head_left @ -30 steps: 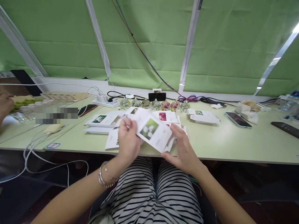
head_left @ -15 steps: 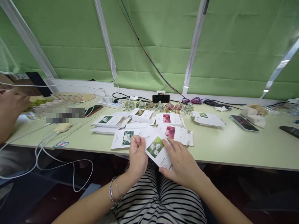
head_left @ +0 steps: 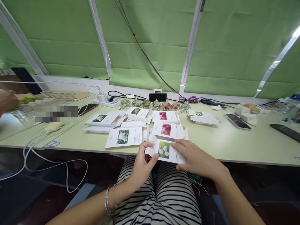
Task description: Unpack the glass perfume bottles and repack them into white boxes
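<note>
Between my two hands, at the table's front edge, is a flat white carton printed with white blossoms on green. My left hand pinches its left end, thumb on top, where a flap stands out. My right hand grips the right end, fingers over the printed face and thumb at the lower edge. Just beyond lie more white cartons: one with a white flower to the left, one with red fruit behind, and several others.
A row of round glass bottles stands at the back before a dark phone. Another phone and a cloth bag lie to the right. White cables hang off the table's left front. A co-worker's hand is at far left.
The carton has turned from a slant to nearly level and moved slightly right. My left hand has opened from a fist-like pinch to a grip at its end flap. The view has shifted slightly.
</note>
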